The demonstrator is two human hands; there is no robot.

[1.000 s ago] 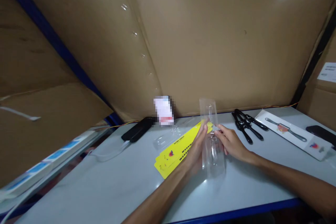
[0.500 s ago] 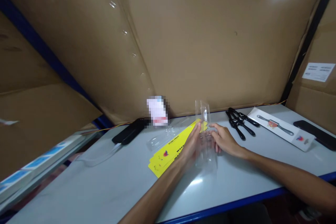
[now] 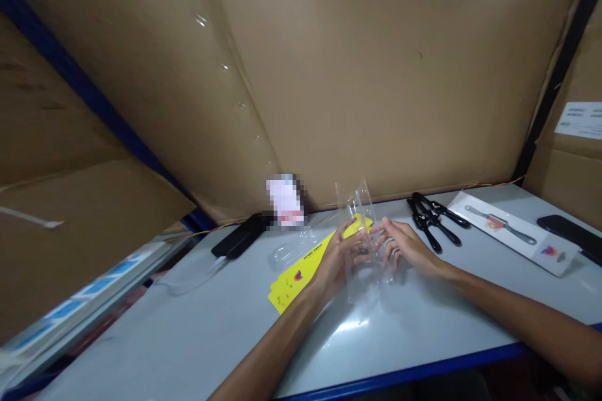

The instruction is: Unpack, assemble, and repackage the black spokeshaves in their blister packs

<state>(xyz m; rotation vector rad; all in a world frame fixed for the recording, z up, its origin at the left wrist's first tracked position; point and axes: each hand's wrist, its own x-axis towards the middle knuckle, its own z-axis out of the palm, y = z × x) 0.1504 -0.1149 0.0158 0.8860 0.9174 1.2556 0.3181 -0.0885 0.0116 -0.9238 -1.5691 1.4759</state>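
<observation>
A clear plastic package (image 3: 360,276) stands upright between my hands, tilted slightly, its long walls rising above the fingers. My left hand (image 3: 335,257) grips it from the left, fingers wrapped at its edge. On the other side, my right hand (image 3: 410,249) pinches at its right wall with thumb and fingertips, the other fingers curled. Under and behind my left hand lie yellow printed cards (image 3: 298,272), fanned in a stack. Another clear plastic shell (image 3: 285,252) rests flat just behind the cards. Whether the package is one shell or several, I cannot tell.
Black handled tools (image 3: 431,222) lie in a cluster right of my hands, beside a white printed box (image 3: 498,225). A black object (image 3: 571,235) lies at the far right. Behind left are black slabs (image 3: 239,235) and a blurred screen (image 3: 286,200). Cardboard (image 3: 352,75) walls the back.
The plastic's walls have spread apart and my left fingers have shifted around it. My right fingers have curled in closer. The view has turned slightly left.
</observation>
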